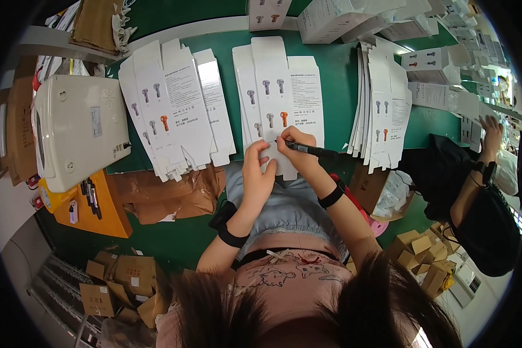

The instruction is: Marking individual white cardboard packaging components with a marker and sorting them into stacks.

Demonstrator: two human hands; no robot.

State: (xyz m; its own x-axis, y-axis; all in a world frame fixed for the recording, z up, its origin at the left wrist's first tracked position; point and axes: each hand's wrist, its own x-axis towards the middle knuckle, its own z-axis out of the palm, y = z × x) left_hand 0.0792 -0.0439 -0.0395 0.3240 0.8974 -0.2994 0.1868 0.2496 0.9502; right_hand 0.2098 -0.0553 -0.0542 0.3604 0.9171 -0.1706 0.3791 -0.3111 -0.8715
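Note:
A flat white printed carton (304,87), with pictures of small purple, white and orange handheld devices, lies before me on a stack of others. My right hand (303,161) grips a black marker pen (316,150), its tip down at the lower part of the carton. Beside it, my left hand (257,177) rests on the carton's lower left edge with thumb and fingers apart. To the left lies a stack of similar flat cartons (182,116), fanned out. Another stack (391,93) lies to the right.
A beige plastic machine (78,133) stands at the left, above an orange surface (107,203) with several pens. Folded white boxes (432,64) crowd the back right. At the far right, a co-worker's hand (492,132) reaches toward boxes. Brown cardboard boxes (134,275) sit on the floor.

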